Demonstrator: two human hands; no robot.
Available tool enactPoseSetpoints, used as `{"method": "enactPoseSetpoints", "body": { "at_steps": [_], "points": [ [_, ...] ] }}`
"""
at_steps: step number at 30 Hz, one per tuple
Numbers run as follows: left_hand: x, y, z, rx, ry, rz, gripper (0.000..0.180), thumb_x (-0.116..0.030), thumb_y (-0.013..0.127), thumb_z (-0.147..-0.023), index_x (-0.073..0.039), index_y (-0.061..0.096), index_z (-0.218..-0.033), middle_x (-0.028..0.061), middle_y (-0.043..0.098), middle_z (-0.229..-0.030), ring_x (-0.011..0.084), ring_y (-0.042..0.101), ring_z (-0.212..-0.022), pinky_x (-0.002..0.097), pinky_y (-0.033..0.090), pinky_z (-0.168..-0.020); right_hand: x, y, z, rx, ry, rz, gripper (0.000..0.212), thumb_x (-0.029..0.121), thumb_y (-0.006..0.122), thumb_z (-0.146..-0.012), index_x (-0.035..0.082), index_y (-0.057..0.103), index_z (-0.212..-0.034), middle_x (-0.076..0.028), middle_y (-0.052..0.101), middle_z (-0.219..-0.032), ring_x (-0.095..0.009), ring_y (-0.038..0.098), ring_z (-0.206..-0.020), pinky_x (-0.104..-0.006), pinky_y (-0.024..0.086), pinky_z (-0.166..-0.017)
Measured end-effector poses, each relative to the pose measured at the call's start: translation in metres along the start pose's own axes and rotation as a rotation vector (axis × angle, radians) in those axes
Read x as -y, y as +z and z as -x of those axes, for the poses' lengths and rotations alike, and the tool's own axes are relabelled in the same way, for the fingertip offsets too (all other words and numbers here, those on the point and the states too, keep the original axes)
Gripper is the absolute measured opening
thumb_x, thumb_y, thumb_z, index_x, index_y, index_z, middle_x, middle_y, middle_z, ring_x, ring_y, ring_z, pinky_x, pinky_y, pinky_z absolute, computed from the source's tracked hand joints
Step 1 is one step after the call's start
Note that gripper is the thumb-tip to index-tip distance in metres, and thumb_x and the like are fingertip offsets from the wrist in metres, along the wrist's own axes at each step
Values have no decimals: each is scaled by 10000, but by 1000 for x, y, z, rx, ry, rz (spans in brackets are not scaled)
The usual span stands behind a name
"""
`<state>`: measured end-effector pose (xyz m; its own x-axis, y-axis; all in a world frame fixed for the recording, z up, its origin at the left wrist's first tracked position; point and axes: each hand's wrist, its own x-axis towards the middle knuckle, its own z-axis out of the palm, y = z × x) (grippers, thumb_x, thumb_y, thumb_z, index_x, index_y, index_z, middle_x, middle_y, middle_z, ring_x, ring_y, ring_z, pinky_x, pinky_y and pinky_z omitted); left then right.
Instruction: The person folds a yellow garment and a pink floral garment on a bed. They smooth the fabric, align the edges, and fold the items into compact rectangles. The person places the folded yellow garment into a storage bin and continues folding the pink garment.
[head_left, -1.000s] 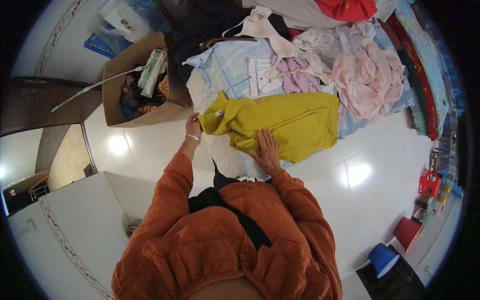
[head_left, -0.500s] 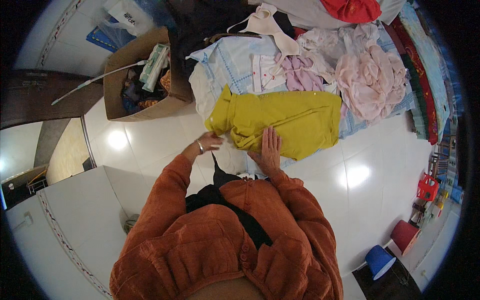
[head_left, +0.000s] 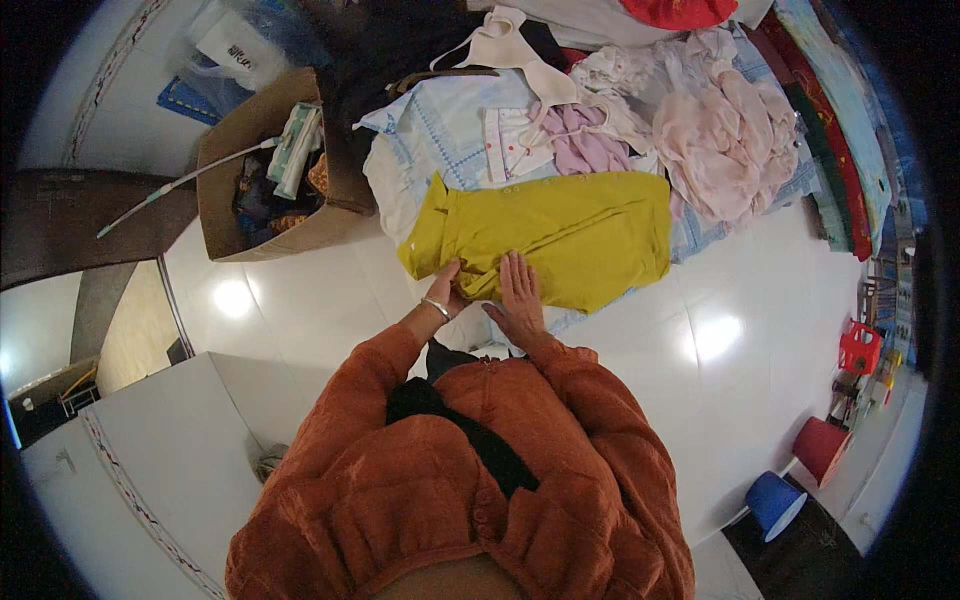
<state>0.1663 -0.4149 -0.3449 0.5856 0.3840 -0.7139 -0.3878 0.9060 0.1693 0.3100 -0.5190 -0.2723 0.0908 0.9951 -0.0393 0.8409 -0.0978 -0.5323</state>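
Observation:
A mustard-yellow shirt lies folded into a long shape on the near side of the bed, with small round buttons along its far edge. My left hand, a bangle at its wrist, closes on the shirt's near edge, toward its left end; its fingertips are partly hidden by the cloth. Just to the right, my right hand lies flat on the shirt, fingers stretched out. Wrinkles run across the fabric between and beyond the hands.
Beyond the shirt lie a cream bra, lilac cloth and a crumpled pale pink garment on a blue-and-white sheet. An open cardboard box stands left, a long white stick jutting from it. Blue and red buckets stand lower right.
My left hand has moved right from the shirt's left corner to its near edge and closed on the cloth. My right hand stays flat on the shirt. The whole view has shifted slightly.

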Motion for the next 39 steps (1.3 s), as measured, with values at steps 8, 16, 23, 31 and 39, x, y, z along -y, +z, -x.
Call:
{"method": "enactPoseSetpoints", "body": {
  "at_steps": [8,16,23,31,39],
  "points": [
    [-10,9,-11,-221,70,-141,313,-227,607,-817,-55,530,-1067,101,572,-1052,260,574,-930,424,488,-785,-3,8,-9,-55,2,35,912,205,681,-729,-14,73,-1373,-240,93,-1420,-353,102,-1328,-458,118,-1066],
    [-14,21,7,-132,15,96,281,-192,572,-828,-40,528,-1059,109,572,-1060,260,584,-907,391,508,-757,-13,10,-19,-58,1,156,653,77,483,-815,-18,141,-1363,-238,147,-1409,-368,117,-1321,-456,112,-1071],
    [-25,33,9,26,193,86,301,-221,550,-841,-56,507,-1089,88,555,-1104,235,532,-1017,396,436,-870,-7,0,-20,-49,22,20,660,84,486,-801,-31,149,-1357,-235,204,-1392,-360,179,-1307,-441,127,-1070],
    [-25,79,29,-156,671,-247,610,32,565,-749,-175,372,-1289,28,560,-1016,166,549,-820,271,472,-552,-7,6,-20,-200,65,-277,740,68,626,-718,8,222,-1335,-210,332,-1336,-340,320,-1241,-428,244,-1030],
    [14,196,31,383,616,-983,831,12,575,-752,-191,108,-1408,91,526,-1070,102,565,-745,212,475,-546,-26,12,-1,-684,412,-1445,329,143,464,-906,23,413,-1207,-69,462,-1192,-195,437,-1063,-305,327,-921]
  ]
}}
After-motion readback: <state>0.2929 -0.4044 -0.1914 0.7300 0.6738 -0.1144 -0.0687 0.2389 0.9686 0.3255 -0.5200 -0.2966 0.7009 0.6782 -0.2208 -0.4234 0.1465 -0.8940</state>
